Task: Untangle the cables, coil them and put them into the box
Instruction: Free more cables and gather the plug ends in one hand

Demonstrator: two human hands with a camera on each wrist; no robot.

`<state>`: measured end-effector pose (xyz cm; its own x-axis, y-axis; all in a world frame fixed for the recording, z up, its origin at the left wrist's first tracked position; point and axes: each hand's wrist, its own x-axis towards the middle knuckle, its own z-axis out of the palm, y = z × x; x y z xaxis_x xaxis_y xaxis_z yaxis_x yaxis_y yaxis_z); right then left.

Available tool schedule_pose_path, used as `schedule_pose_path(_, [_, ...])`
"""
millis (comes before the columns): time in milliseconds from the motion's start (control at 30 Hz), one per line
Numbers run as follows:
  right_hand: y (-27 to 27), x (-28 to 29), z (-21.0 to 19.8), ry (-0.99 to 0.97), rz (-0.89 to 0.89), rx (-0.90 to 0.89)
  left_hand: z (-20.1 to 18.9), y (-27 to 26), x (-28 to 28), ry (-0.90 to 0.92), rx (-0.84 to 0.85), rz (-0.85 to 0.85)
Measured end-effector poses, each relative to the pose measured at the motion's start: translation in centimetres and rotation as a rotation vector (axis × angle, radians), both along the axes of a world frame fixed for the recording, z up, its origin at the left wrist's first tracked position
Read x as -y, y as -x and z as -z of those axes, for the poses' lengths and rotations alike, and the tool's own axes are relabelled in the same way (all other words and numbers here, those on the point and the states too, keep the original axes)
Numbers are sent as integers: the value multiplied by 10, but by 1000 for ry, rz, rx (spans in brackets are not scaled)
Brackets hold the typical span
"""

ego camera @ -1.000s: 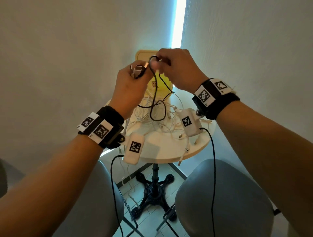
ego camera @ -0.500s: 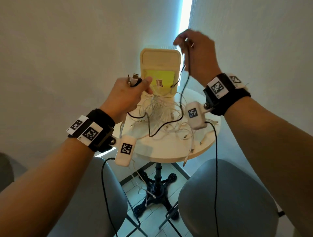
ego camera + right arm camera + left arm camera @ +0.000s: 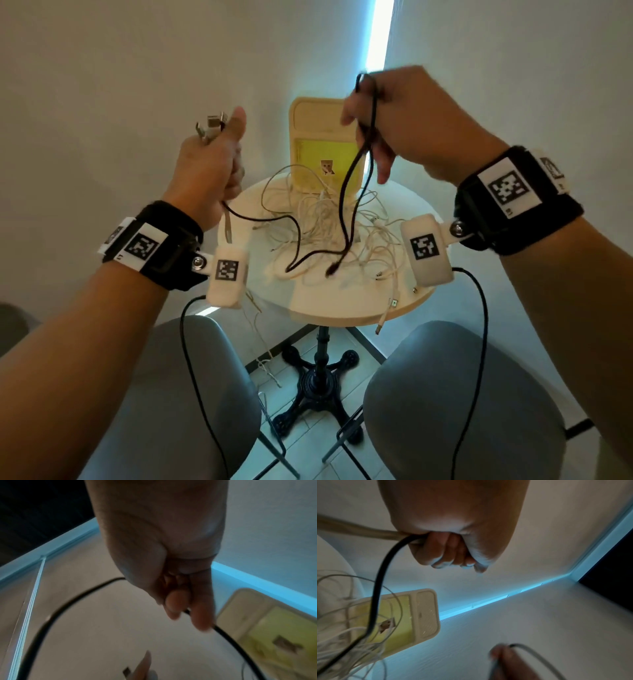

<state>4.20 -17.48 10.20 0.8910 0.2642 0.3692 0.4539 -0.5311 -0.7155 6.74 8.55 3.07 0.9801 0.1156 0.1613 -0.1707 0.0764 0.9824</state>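
Above the round pale table [image 3: 359, 305], the thin black rubber-sheathed cable [image 3: 346, 205] spans between both raised hands and sags into the pile below. The left hand [image 3: 209, 164] is closed in a fist round one end of this cable together with a bundle of metal-tipped plugs [image 3: 211, 126] that stick up beside the thumb; the left wrist view shows the fingers [image 3: 447, 555] curled tight over the black strand and a pale one. The right hand [image 3: 404, 126] pinches a loop of the same cable, held higher than the left hand and in front of the box. From that loop two strands drop to the table, where the free plug end [image 3: 331, 270] lies on the tangle of thin white cables [image 3: 322, 226].

The step in hand appears to be untangling: drawing the black cable clear of the white pile. Coiling has not begun, and no cable is seen in the box. The next move probably calls for lifting the right hand further until the low bend and the free end leave the white strands, then winding the slack into loops.

The cream plastic box with the yellow-green inside [image 3: 325, 150] stands at the far edge of the table, behind the tangle, with its lid raised. Some white cable ends hang over the table's near edge.
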Motion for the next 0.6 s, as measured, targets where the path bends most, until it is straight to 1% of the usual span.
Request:
schedule_pose_path(67, [9, -7, 19, 65, -91, -221, -6, 1, -7, 58, 20, -11])
schedule_pose_path(167, [17, -20, 59, 153, -191, -442, -12, 3, -14, 121, 67, 31])
schedule_pose_path(267, [22, -28, 92, 258, -281, -585, -15, 6, -14, 131, 80, 71])
schedule_pose_path(367, [23, -28, 105, 415, -366, -656, -17, 10, -11, 135, 71, 121])
schedule_pose_path(433, [18, -26, 99, 485, -372, -644, -19, 14, -11, 145, 66, 164])
schedule_pose_path(467, [15, -27, 94, 474, -350, -586, -20, 15, -10, 145, 65, 188])
schedule_pose_path(567, [9, -40, 82, 330, -189, -304, -21, 18, -5, 148, 69, 252])
schedule_pose_path(600, [9, -48, 82, 303, -175, -245, -20, 18, -2, 157, 62, 270])
